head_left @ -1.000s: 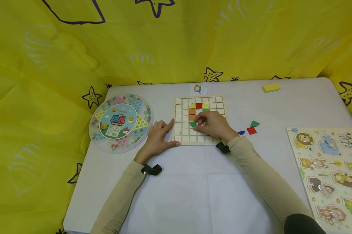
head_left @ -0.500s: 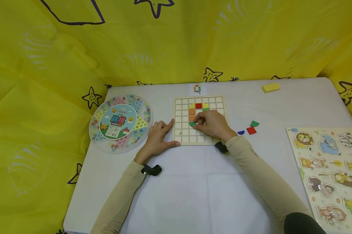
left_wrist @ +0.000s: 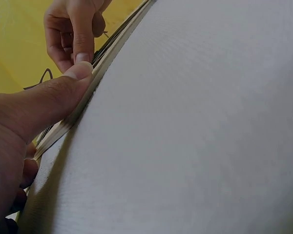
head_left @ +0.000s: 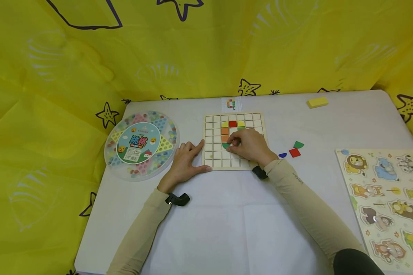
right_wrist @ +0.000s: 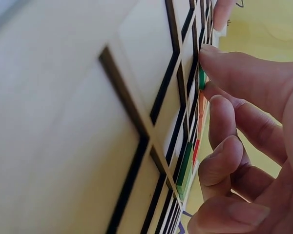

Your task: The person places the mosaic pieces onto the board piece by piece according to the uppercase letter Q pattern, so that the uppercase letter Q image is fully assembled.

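A square wooden grid board (head_left: pixel 213 152) lies on the table with coloured tiles set in its cells. My left hand (head_left: pixel 185 162) braces its near-left corner, thumb on the front edge and index finger at the left edge, both spread straight. Over the board, my right hand (head_left: pixel 249 145) has thumb and index finger closed on a green quarter-round tile (head_left: pixel 225 146), which sits below the orange tiles (head_left: pixel 225 135); the right wrist view shows this green tile (right_wrist: pixel 201 75) between the fingertips. A red square tile (head_left: pixel 233 124) and yellow tiles (head_left: pixel 225 124) form the top row. My right hand hides part of the pattern.
A pattern card (head_left: pixel 231 104) lies behind the board. Loose at the right are a blue half-round tile (head_left: pixel 283 155), a red tile (head_left: pixel 294 152) and a green tile (head_left: pixel 299 144). A Chinese checkers set (head_left: pixel 141 145), yellow block (head_left: pixel 318 102) and animal puzzle (head_left: pixel 385 202) stand around.
My right hand has shifted very slightly over the same green tile. My left hand keeps its place at the board's corner, and the loose tiles have not moved.
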`<state>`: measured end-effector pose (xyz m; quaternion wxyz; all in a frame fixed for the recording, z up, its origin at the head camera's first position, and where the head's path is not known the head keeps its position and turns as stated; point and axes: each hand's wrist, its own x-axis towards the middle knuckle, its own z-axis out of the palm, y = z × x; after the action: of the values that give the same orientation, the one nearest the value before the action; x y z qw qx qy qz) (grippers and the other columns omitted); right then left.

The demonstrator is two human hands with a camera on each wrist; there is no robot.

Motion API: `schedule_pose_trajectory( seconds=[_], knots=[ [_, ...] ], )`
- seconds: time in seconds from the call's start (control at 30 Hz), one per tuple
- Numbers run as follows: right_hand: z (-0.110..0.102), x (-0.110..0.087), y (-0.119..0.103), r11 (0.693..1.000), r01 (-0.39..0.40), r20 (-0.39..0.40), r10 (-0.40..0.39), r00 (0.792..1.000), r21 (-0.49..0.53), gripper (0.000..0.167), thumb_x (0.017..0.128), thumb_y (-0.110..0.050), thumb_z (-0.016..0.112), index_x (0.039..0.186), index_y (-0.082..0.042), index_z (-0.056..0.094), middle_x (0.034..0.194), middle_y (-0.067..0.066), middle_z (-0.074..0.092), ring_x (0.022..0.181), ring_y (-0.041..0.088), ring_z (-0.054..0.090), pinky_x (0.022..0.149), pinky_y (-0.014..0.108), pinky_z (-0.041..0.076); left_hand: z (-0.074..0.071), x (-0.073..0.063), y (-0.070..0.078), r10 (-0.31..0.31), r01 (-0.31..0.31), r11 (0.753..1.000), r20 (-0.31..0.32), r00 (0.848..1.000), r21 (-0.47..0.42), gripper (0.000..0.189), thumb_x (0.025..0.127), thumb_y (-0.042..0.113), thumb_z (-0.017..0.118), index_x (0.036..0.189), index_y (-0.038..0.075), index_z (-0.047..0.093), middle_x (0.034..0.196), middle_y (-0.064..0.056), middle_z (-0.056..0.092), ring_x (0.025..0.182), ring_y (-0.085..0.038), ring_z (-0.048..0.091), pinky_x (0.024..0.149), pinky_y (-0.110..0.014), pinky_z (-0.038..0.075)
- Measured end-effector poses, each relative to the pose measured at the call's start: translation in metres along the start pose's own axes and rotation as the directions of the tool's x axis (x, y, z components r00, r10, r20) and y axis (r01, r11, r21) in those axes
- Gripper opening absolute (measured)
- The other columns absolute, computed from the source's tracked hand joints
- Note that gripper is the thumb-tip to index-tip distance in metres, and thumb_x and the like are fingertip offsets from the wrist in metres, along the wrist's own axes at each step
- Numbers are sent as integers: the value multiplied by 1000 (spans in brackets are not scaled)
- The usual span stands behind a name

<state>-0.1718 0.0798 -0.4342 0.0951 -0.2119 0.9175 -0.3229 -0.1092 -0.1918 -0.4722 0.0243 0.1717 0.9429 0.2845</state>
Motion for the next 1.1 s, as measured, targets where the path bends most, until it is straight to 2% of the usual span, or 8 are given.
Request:
schedule_pose_trajectory(
  seconds=[0.23,0.47,0.7,0.9,1.1],
  knots=[
    [-12,-5,7,1000,-1,-20,2,1000,8,18,90,-25,85,101,-12,82,85,2,71,82,20,62,73,35,45,-1,0,1,-5,5,1000,4,1000,-4,103,81,46,92,164,13,41,110,-12,54,99,-27,42,88,-42,33],
    [-44,-19,30,995,-97,-39,97,994,18,19,94,-21,82,108,-8,81,92,7,72,84,25,60,74,36,42,-1,0,1,-3,3,1000,-2,1000,5,103,80,46,92,164,13,41,110,-12,54,99,-27,41,87,-41,33],
    [-80,-48,67,979,-201,-50,203,978,39,22,94,-22,79,111,-8,81,97,8,75,78,22,64,62,35,47,-1,0,3,-2,2,1000,-1,1000,-2,102,81,44,92,163,12,42,110,-13,54,99,-28,42,88,-42,33],
    [-103,-77,96,966,-256,-45,257,965,23,24,94,-22,80,113,-8,80,98,8,76,82,20,65,67,32,48,0,0,3,-10,10,1000,5,1000,0,102,81,44,91,164,12,41,110,-13,54,99,-28,41,88,-42,32],
    [-109,-103,111,960,-279,-35,280,959,31,25,94,-26,81,114,-9,81,97,6,77,79,15,62,69,28,47,-1,-1,1,-15,15,1000,11,1000,4,103,81,46,91,164,13,40,111,-12,54,99,-27,41,88,-42,32]
  ],
)
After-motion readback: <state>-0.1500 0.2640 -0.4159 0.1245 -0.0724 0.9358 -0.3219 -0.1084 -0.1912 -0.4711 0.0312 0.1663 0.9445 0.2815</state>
